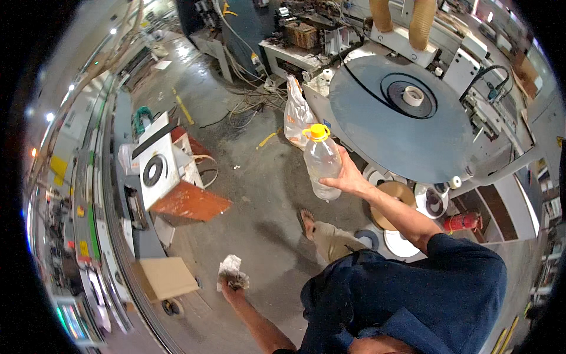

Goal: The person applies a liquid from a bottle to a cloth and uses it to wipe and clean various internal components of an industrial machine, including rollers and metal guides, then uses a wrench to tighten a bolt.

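In my right hand (344,177) is a clear plastic bottle (321,162) with a yellow cap and a yellow ring handle, held upright out in front of me. The fingers wrap round its side, and the bottle looks mostly see-through; how much liquid it holds I cannot tell. Low on the left, my left hand (231,288) grips a crumpled whitish rag (231,271) with dark smudges on it. Beyond the bottle, a large grey disc (377,141) with a coil of dark edge strip lies on a machine.
A white bag (298,115) stands behind the bottle. To the left are a white-topped stand (162,171) with orange-brown sides and a cardboard box (168,277). Loose cables (250,105) cross the floor. On the right, rolls of strip (392,206) and a red fire extinguisher (463,222) sit low.
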A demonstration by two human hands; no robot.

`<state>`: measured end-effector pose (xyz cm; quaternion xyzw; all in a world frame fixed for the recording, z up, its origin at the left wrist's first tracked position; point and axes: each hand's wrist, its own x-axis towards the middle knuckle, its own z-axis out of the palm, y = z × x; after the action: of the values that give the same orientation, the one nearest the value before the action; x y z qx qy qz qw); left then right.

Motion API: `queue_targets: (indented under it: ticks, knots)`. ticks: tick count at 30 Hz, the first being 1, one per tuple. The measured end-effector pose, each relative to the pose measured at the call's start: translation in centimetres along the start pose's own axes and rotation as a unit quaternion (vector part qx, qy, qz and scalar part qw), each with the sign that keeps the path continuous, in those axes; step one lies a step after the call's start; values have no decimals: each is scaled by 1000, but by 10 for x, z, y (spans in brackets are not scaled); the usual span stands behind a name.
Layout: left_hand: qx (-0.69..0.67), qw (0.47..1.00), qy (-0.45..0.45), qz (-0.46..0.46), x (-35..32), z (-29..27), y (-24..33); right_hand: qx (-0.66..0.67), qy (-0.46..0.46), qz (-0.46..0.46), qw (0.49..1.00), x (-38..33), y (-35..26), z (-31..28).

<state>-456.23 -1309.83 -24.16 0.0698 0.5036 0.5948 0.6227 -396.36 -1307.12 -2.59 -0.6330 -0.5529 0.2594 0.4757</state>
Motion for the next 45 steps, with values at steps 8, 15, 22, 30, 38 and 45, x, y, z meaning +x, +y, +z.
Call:
queue_targets:
  ticks: [8,15,22,30,38,45]
  knots:
    - [86,991,-67,-83,274,132,42,4,174,84,981,267,83,79]
    - [353,914,128,-150,386,277,94,-146,326,236,904,477,193,75]
    - [431,890,61,-137,539,442,139,-146,550,264,779,606,326,31]
    - [508,850,-54,-128,718,658,171,-165,670,368,623,686,399,-22]
    - [565,799,-111,-175,789,837,159,-184,711,346,584,766,481,-37]
    - [394,847,-141,-328,846,995,68,-178,728,294,593,746,550,-51]
